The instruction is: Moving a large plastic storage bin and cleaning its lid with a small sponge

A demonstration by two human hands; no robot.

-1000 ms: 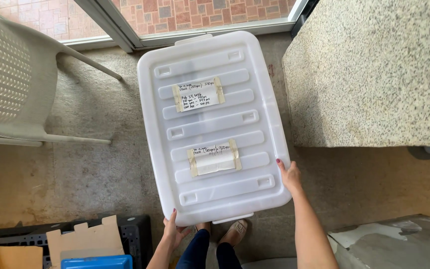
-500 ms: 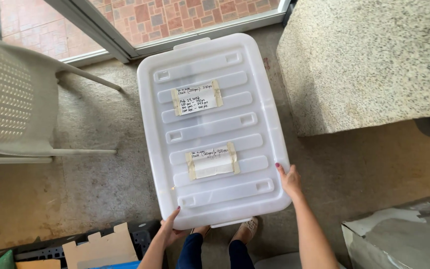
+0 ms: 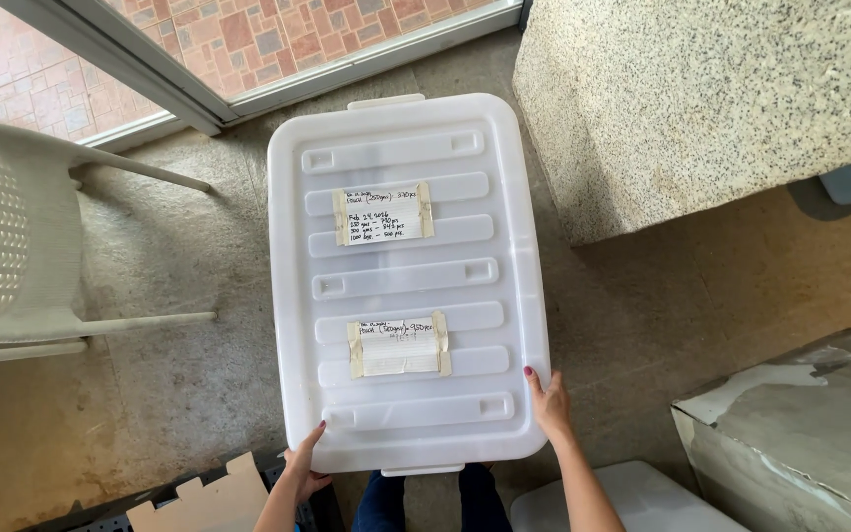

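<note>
A large white plastic storage bin sits lid-up on the concrete floor, seen from straight above. The left hand grips its near left corner and the right hand its near right corner — fingers curled against the rim. Two taped paper labels lie on the ribbed lid, one toward the far end, one nearer. A white plastic chair stands to the left, a speckled stone counter to the right, and a piece of cardboard lies near the left wrist.

white lidded plastic bin, two taped paper labels, flat on the floor
</note>
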